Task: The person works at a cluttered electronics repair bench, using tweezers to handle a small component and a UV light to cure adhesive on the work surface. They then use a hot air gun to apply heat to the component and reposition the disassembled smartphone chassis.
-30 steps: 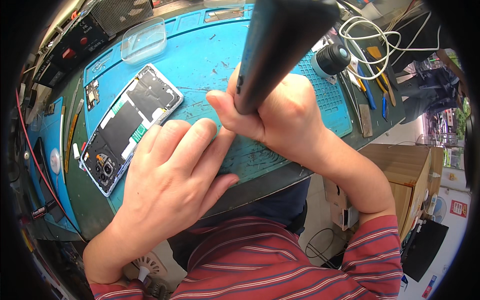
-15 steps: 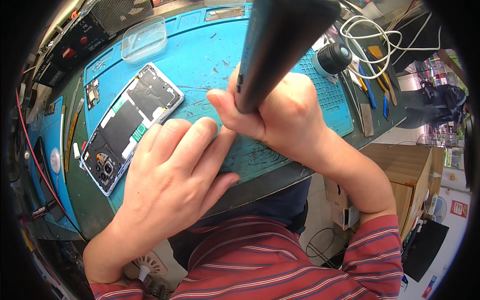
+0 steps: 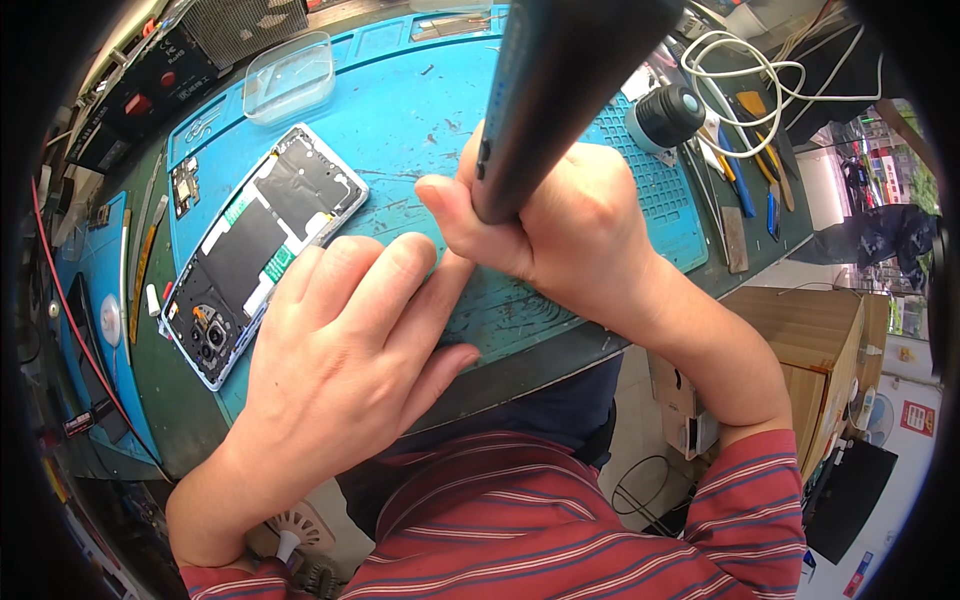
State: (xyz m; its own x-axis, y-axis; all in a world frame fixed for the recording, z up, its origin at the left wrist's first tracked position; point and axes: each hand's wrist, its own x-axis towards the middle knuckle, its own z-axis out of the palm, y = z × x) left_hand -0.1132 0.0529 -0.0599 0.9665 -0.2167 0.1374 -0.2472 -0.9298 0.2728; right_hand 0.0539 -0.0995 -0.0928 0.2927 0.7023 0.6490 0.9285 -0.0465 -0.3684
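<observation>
My right hand (image 3: 575,220) is wrapped round a thick black handheld tool (image 3: 570,95) with a small switch on its side. The tool rises close to the camera, and its lower tip is hidden by the hand. Over the near part of the blue mat (image 3: 400,130) lies my left hand (image 3: 345,340), fingers stretched out and thumb apart. Its index finger reaches under my right hand, where the fingertip is hidden. Left of it, an opened smartphone (image 3: 250,240) lies slanted on the mat, with its inner parts and camera block showing.
A clear plastic box (image 3: 290,80) stands at the mat's far left, near a small circuit board (image 3: 186,188). To the right are a black-capped bottle (image 3: 665,118), a white cable (image 3: 725,40) and blue-handled hand tools (image 3: 738,180). A cardboard box (image 3: 800,330) sits beyond the table's right edge.
Both hands keep almost the same place and grip. The black tool has tilted very slightly. At the far right, the dark-clothed figure in the background has shifted a little.
</observation>
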